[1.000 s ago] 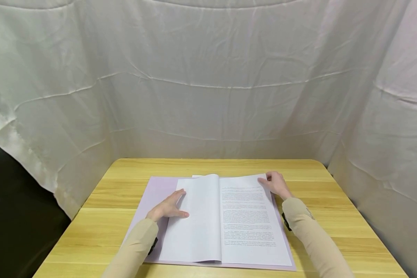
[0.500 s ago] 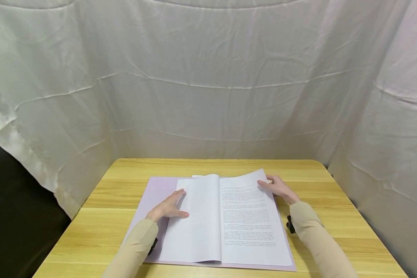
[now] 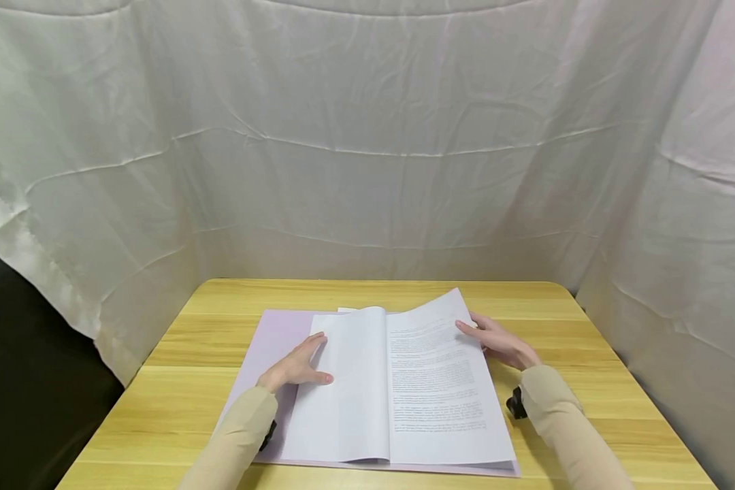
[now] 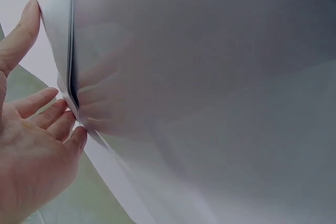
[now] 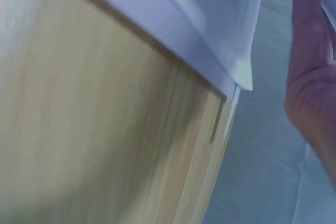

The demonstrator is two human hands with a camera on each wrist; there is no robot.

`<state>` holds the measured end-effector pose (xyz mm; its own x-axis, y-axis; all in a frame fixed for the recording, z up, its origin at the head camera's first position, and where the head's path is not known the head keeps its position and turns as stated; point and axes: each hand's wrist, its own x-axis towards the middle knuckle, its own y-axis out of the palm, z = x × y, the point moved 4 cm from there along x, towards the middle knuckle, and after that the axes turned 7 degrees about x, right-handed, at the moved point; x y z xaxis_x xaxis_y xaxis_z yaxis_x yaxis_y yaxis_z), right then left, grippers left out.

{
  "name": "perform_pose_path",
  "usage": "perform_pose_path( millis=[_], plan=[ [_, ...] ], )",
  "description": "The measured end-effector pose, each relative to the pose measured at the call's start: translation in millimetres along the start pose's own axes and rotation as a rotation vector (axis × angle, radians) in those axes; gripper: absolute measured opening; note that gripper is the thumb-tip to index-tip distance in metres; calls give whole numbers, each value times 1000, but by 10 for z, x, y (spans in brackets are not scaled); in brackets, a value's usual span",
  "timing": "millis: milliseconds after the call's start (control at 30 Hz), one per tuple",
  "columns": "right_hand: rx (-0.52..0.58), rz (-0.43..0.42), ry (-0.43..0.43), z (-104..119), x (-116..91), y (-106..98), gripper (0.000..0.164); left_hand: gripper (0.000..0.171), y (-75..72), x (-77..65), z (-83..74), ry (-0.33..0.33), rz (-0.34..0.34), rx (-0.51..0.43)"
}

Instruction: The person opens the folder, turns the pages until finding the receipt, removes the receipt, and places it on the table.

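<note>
A lavender folder (image 3: 275, 333) lies spread on the table with a stack of white paper in it. Its turned-over pages (image 3: 352, 408) curve to the left, blank side up. My left hand (image 3: 294, 367) rests across their left edge, thumb and fingers spread; the left wrist view has its fingertips (image 4: 63, 121) right at the page edge. With thumb on top and fingers underneath, my right hand (image 3: 502, 344) pinches the right edge of a printed page (image 3: 437, 381). That page's far corner is lifted and bent upward. In the right wrist view, only part of the right hand (image 5: 315, 72) shows.
The wooden table (image 3: 576, 381) has rounded far corners. Pale grey curtains (image 3: 367, 190) hang behind it and on both sides. Something black (image 3: 30, 381) stands at the left. Dark straps sit under both sleeve cuffs.
My right hand has moved toward me and slightly right, and the printed page's far corner has risen and swung left with it. The left hand has stayed in place.
</note>
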<state>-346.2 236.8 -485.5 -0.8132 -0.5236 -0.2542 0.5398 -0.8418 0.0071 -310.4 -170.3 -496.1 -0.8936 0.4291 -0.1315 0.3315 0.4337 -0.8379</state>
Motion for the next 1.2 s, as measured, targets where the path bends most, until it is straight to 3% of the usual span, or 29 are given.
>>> perform_pose_path(
  millis=[200, 467, 800, 1200],
  plan=[
    [178, 111, -13, 37, -57, 110, 64, 97, 4, 9, 14, 33, -7, -25],
    [153, 203, -73, 128, -105, 276, 78, 99, 6, -2, 42, 52, -26, -58],
    [307, 345, -188, 264, -130, 467, 74, 101, -33, -39, -4, 45, -46, -114],
    [223, 313, -179, 391, -119, 617, 72, 90, -102, -55, -130, -23, -92, -227]
  ],
)
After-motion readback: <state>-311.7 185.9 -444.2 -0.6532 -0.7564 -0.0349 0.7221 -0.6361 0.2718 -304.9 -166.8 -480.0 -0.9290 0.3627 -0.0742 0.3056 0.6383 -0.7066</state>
